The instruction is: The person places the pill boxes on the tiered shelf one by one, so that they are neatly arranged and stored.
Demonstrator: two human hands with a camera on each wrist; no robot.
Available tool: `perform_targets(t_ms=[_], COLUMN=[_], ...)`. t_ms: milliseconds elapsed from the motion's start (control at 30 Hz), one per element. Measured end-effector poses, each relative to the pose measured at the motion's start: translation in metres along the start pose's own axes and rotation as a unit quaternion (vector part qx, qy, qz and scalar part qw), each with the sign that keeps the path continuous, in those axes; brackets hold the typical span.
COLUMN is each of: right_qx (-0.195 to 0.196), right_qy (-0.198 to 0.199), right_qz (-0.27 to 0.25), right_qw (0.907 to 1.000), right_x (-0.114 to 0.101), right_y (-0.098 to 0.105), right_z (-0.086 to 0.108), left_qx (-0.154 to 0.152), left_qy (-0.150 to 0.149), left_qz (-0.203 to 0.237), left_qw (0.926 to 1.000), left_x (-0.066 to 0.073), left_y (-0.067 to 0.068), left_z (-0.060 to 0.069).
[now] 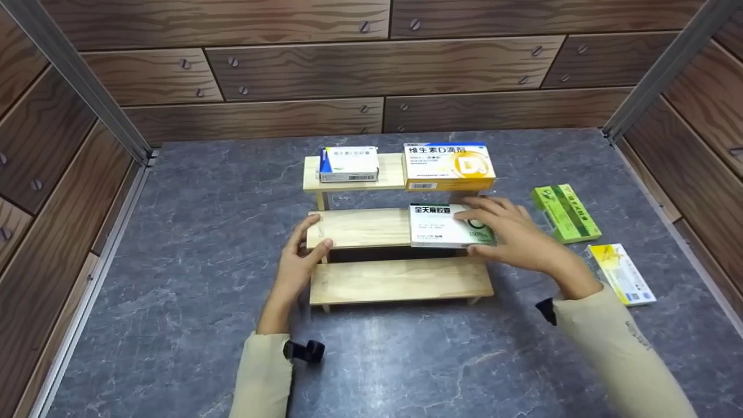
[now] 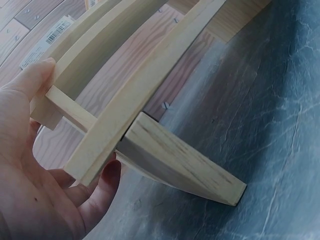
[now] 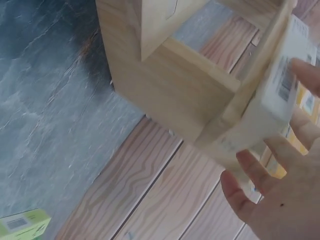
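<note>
A three-tier wooden display stand stands on the dark marbled tabletop. My left hand holds the left end of its middle tier, thumb at the front edge and fingers behind. In the left wrist view, that hand curls round the wooden end. A white and green medicine box lies on the right part of the middle tier. My right hand touches this box at its right end, fingers spread and fairly straight. The right wrist view shows the same hand beside the white box.
On the top tier sit a white and blue medicine box and an orange and white vitamin D box. Right of the stand lie a green box and a yellow and white box. Wood-patterned walls enclose the table.
</note>
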State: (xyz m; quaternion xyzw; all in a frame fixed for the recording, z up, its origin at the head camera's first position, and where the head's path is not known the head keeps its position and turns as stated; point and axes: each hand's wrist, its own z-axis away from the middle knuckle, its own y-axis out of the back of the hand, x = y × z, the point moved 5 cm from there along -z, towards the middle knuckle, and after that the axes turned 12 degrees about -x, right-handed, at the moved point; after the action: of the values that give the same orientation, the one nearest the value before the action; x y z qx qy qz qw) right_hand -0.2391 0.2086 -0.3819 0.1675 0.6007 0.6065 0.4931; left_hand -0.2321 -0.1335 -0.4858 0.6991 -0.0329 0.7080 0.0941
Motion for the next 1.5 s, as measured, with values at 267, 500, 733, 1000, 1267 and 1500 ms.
perform_targets(t_ms=[267, 500, 733, 1000, 1267, 1500], right_qx=[0.080, 0.121, 0.136, 0.141, 0.098, 0.030], right_qy=[-0.003, -0.045, -0.088, -0.123, -0.156, -0.196], right_qz=[-0.068, -0.103, -0.138, -0.165, -0.191, -0.223], right_qw=[0.9944, 0.9863, 0.9772, 0.9685, 0.9641, 0.9544], right_x=[0.039, 0.082, 0.114, 0.141, 0.166, 0.186], right_y=[0.010, 0.020, 0.018, 0.011, -0.004, -0.026], right_z=[0.047, 0.091, 0.121, 0.140, 0.144, 0.145], left_qx=[0.004, -0.004, -0.006, 0.002, 0.004, -0.002], left_qy=[-0.002, -0.008, -0.012, -0.012, -0.015, -0.013], left_qz=[0.009, 0.011, 0.008, 0.008, 0.005, 0.007], left_qw=[0.9999, 0.9999, 0.9999, 0.9999, 0.9999, 0.9999], left_x=[0.000, 0.000, 0.000, 0.000, 0.000, -0.001], left_y=[-0.001, 0.000, 0.000, 0.000, 0.000, 0.000], left_z=[0.000, 0.000, 0.001, 0.001, 0.001, 0.001])
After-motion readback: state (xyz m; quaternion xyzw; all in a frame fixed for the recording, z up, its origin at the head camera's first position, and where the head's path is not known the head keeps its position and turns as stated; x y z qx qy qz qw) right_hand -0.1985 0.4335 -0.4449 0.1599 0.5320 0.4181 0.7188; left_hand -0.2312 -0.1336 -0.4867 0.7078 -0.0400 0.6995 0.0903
